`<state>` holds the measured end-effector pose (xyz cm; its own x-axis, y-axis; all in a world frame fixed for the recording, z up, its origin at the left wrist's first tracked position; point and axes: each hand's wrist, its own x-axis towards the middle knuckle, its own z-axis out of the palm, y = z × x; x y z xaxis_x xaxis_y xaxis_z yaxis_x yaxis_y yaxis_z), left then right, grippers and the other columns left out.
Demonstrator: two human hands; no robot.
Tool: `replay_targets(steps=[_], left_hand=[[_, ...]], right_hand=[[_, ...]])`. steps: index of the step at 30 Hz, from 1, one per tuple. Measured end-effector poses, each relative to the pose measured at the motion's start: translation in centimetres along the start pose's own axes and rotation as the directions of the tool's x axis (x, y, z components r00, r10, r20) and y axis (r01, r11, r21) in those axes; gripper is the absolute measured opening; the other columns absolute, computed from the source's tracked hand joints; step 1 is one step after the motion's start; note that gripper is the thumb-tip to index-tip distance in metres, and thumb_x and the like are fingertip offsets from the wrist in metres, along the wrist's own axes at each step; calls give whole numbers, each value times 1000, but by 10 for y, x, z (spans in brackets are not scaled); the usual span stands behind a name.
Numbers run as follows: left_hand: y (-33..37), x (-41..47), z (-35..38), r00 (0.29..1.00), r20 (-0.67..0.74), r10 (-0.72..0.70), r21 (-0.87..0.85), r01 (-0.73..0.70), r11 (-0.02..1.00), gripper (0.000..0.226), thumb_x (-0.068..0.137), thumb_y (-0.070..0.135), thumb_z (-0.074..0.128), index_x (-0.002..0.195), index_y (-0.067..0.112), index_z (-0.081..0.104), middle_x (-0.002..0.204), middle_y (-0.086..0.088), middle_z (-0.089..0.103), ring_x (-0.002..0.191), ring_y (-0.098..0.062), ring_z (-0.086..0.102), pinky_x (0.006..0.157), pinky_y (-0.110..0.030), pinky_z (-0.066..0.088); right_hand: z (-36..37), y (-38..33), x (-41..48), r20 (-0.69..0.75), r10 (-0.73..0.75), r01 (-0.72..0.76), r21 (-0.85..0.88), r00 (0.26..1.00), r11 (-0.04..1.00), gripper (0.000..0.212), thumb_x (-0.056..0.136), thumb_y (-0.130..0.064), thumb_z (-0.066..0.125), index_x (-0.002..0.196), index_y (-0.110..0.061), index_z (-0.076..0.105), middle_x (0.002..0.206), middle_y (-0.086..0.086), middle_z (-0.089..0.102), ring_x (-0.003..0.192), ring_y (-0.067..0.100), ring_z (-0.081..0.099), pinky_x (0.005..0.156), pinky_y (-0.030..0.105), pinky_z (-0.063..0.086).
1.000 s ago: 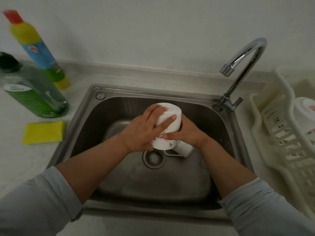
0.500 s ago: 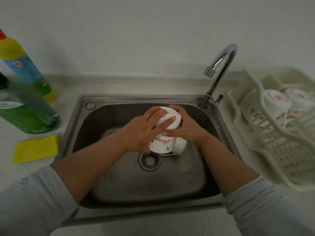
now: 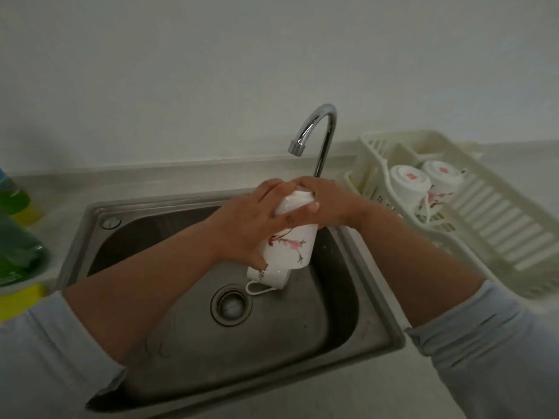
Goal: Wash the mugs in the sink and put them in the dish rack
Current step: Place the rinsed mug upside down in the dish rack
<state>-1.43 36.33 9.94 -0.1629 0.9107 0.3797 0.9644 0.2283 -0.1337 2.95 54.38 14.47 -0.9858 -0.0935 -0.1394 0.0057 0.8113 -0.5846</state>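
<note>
I hold a white mug with a pink flower print [image 3: 292, 244] upside down over the right part of the steel sink [image 3: 187, 352]. My left hand [image 3: 251, 225] wraps its side and my right hand [image 3: 326, 204] covers its upturned base. Under it, a second white mug [image 3: 267, 276] lies on its side on the sink floor, handle toward the drain. Two washed mugs [image 3: 408, 184] [image 3: 443, 176] stand upside down in the cream dish rack [image 3: 499, 225] to the right of the sink.
The chrome faucet [image 3: 317, 128] arches just behind my hands; no water is seen running. The drain [image 3: 231, 305] sits mid-sink. At the left edge are a green bottle [image 3: 18, 252], another bottle [image 3: 12, 198] and a yellow sponge [image 3: 21, 300].
Both hands have lifted the flowered mug up and to the right, toward the faucet and rack side. The view has swung right, bringing more of the rack into sight.
</note>
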Motion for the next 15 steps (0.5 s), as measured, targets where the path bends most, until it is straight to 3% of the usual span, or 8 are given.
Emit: replay_targets(steps=[4,9,11,13,15], left_hand=[[17,47,-14,999,-54,-2,61,5,998,132,37,48,84,141,30,5,134,-13,25,119,-37,31,63,-47,56],[44,134,-23,995,-105,-1,150,17,989,107,59,58,60,145,21,8,145,-19,25,131,-43,30,94,-56,45],[60,173,-22,989,-107,-103,149,119,982,110,59,71,53,145,22,5,151,-21,22,136,-45,23,103,-59,35],[80,209,-16,962,-23,-271,82,272,959,128,53,72,67,147,31,-11,155,-16,5,140,-39,13,110,-54,27],[101,243,-7,932,66,-356,10,356,935,136,52,65,77,146,34,-16,155,-10,-1,138,-33,16,108,-46,30]], right_hand=[[-43,15,-21,-83,-33,36,31,996,999,53,74,-22,77,121,-12,54,117,6,60,105,20,58,90,35,48],[-117,57,-59,-217,-6,21,68,976,997,57,71,-26,79,121,-18,54,113,-2,62,101,17,61,79,29,53],[-150,81,-78,-247,36,-4,129,968,992,62,66,-26,81,121,-20,54,111,-2,62,97,15,62,77,32,55],[-178,110,-97,-264,97,-42,206,960,978,66,63,-27,84,121,-22,54,110,-4,62,94,12,64,69,30,57],[-199,142,-113,-274,139,-86,199,952,976,68,60,-29,85,120,-23,53,108,-6,61,91,9,63,63,26,56]])
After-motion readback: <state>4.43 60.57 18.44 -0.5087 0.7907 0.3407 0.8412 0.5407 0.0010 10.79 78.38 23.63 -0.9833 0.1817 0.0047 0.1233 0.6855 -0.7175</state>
